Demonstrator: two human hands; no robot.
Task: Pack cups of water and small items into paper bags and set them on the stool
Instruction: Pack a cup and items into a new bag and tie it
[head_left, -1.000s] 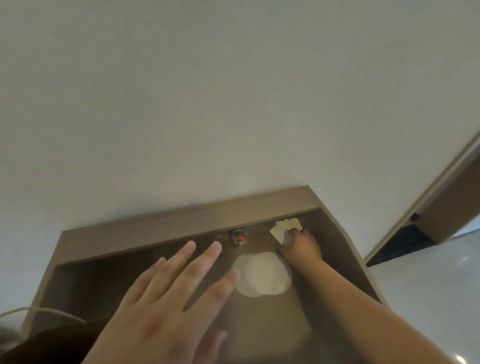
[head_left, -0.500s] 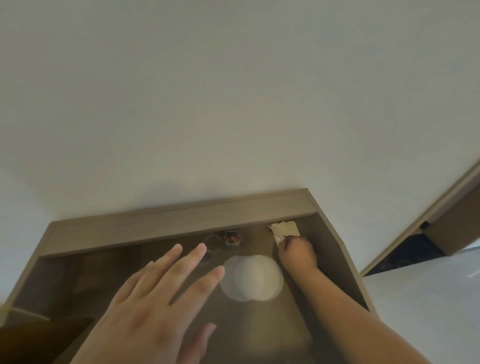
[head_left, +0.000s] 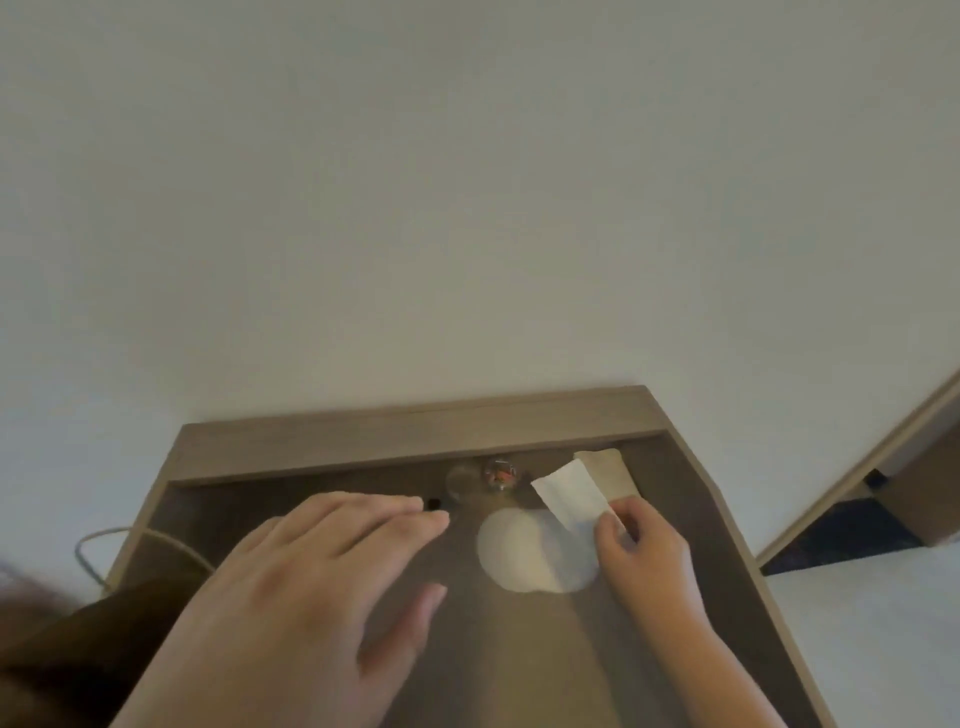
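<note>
Right hand (head_left: 636, 543) pinches the white paper packet (head_left: 569, 493) by its near end, far right on the worktop (head_left: 519, 654). Packet's long axis runs away and leftward. Left hand (head_left: 311, 577) is flat, fingers straight, holding nothing, farther from the packet.

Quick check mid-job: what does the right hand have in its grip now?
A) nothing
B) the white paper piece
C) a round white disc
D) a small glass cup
B: the right hand pinches the near end of the white paper piece, while the small glass cups stand untouched near the back ledge.
</note>
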